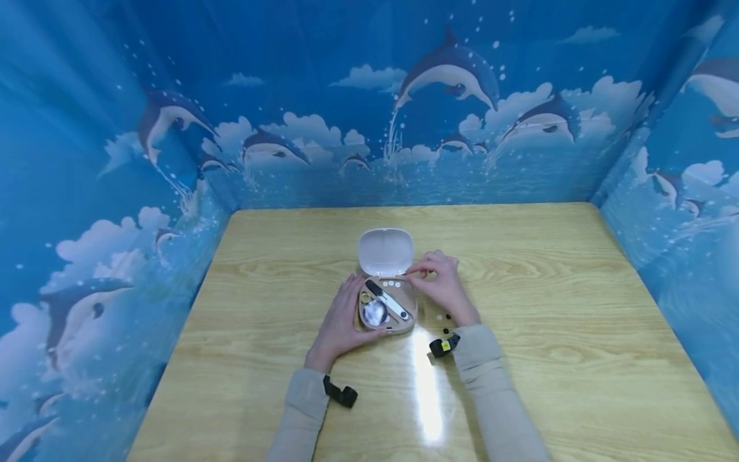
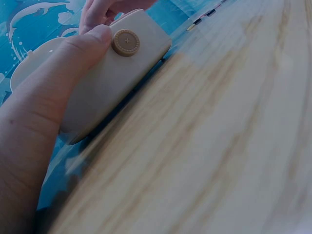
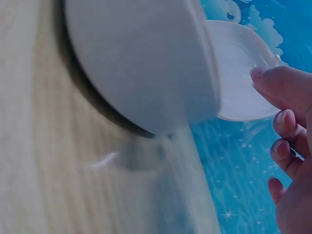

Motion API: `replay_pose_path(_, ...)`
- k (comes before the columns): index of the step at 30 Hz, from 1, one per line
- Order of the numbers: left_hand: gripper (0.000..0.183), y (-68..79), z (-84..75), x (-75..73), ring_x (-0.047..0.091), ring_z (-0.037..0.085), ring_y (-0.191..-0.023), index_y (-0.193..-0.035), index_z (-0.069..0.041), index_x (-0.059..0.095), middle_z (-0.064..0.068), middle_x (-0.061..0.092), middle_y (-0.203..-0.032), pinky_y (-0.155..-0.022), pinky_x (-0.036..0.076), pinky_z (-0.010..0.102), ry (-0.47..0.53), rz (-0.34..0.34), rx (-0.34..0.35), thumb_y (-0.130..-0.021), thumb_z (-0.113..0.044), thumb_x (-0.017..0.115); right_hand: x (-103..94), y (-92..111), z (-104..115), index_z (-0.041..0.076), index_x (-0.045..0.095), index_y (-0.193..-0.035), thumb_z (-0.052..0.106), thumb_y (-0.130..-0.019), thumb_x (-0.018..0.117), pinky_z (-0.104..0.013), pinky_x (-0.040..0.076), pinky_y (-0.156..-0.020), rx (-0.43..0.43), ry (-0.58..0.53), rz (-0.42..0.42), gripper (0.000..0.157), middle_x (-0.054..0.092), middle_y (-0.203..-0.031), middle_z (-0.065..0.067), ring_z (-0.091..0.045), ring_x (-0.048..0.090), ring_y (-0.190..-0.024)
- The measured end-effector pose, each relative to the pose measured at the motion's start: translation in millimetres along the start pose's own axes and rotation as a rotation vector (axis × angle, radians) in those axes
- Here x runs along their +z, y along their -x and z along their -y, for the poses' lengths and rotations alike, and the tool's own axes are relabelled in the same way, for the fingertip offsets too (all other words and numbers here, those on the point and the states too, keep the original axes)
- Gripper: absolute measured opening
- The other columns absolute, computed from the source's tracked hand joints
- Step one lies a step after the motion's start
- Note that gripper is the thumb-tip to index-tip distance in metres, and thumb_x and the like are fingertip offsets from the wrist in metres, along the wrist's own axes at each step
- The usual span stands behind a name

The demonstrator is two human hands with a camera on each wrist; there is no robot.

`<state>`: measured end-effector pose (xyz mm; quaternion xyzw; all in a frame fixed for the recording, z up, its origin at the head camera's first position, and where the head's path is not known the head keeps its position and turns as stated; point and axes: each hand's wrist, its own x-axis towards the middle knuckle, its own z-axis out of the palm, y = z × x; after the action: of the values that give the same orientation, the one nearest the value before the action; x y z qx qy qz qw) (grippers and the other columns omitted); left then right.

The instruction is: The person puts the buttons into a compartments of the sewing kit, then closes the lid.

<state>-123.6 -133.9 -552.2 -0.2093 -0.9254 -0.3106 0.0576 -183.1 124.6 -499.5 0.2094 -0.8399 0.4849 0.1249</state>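
Observation:
An open sewing kit box (image 1: 408, 292) with a beige tray and a raised whitish lid (image 1: 385, 251) sits on the table. My left hand (image 1: 340, 321) grips its left side, thumb along the front beside a button-shaped clasp (image 2: 126, 43). Inside lie a black-and-white tool (image 1: 388, 300), a round shiny piece (image 1: 375, 312), a gold ring-shaped piece (image 1: 365, 298) and several small white buttons (image 1: 391, 283) at the back. My right hand (image 1: 441, 280) has its fingertips at the back right corner near the hinge, fingers bent; I cannot tell whether something small is between them.
Beside the right wrist, a few small loose black buttons (image 1: 446, 331) and a pale one (image 1: 439, 317) lie on the wood-grain table (image 1: 548, 289). Blue dolphin-print curtains (image 1: 323, 96) enclose the back and sides. Each wrist wears a black camera strap.

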Motion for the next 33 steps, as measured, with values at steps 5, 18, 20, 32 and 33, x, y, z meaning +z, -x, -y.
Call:
replay_pose_path(5, 0.125, 0.1, -0.5, -0.8, 0.009, 0.019, -0.152, -0.159, -0.011, 0.017, 0.008, 0.020, -0.164, -0.123, 0.014, 0.046, 0.012, 0.007, -0.012, -0.069, -0.082, 0.066, -10.6, -1.0, 3.5, 0.009, 0.078, -0.084, 0.005, -0.074, 0.086, -0.064, 0.021, -0.102, -0.008, -0.020, -0.055, 0.013, 0.056, -0.068, 0.004, -0.016, 0.046, -0.075)
replay_pose_path(18, 0.126, -0.3, -1.0, -0.5, 0.009, 0.020, -0.152, -0.159, -0.011, 0.017, 0.008, 0.019, -0.164, -0.123, 0.014, 0.046, -0.005, 0.008, -0.010, -0.068, -0.081, 0.067, -42.7, 15.7, -7.5, 0.004, 0.077, -0.081, -0.005, -0.071, 0.085, -0.031, 0.037, -0.089, -0.065, -0.037, -0.160, 0.016, 0.055, -0.064, -0.001, -0.020, 0.047, -0.067)
replay_pose_path(20, 0.125, -0.4, -1.0, -0.7, 0.010, 0.021, -0.152, -0.159, -0.010, 0.017, 0.009, 0.020, -0.164, -0.122, 0.015, 0.047, -0.006, 0.003, -0.004, -0.069, -0.081, 0.068, -45.8, 20.7, -10.8, 0.003, 0.077, -0.081, -0.006, -0.071, 0.084, -0.026, 0.036, -0.080, -0.053, -0.041, -0.169, 0.015, 0.055, -0.064, -0.002, -0.020, 0.047, -0.067)
replay_pose_path(32, 0.125, -0.6, 1.9, 0.8, 0.009, 0.020, -0.152, -0.159, -0.011, 0.016, 0.010, 0.020, -0.164, -0.123, 0.015, 0.047, -0.015, -0.012, 0.013, -0.069, -0.081, 0.067, -51.0, 47.6, -32.6, 0.007, 0.077, -0.084, 0.002, -0.077, 0.083, -0.025, 0.039, -0.076, 0.173, -0.053, -0.147, 0.011, 0.058, -0.071, -0.005, -0.016, 0.047, -0.077)
replay_pose_path(33, 0.125, -0.6, 2.0, 0.9, 0.010, 0.020, -0.152, -0.160, -0.012, 0.016, 0.010, 0.021, -0.164, -0.123, 0.015, 0.047, -0.014, -0.014, 0.017, -0.069, -0.081, 0.067, -50.5, 49.2, -34.2, 0.007, 0.077, -0.085, 0.002, -0.077, 0.083, -0.023, 0.040, -0.075, 0.176, -0.050, -0.142, 0.011, 0.059, -0.072, -0.004, -0.015, 0.048, -0.077)
